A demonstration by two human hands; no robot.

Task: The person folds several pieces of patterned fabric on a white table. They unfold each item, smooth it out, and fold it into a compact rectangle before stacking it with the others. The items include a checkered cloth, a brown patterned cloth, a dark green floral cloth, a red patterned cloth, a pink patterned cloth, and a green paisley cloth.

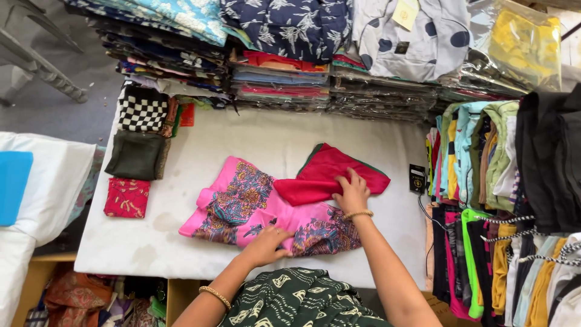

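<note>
A pink printed cloth (242, 203) lies spread on the white table (272, 130), with a folded red cloth (330, 172) resting on its right part. My right hand (351, 194) presses flat on the red cloth's lower edge, fingers spread. My left hand (266, 242) rests on the pink cloth's near edge, fingers curled down on the fabric. Both wrists wear gold bangles.
Folded cloths lie at the table's left: a checked one (142, 109), a dark green one (136, 154) and a red printed one (127, 198). Stacks of packed garments (281, 82) line the far edge. Hanging clothes (502, 206) crowd the right. A small black tag (417, 178) sits near them.
</note>
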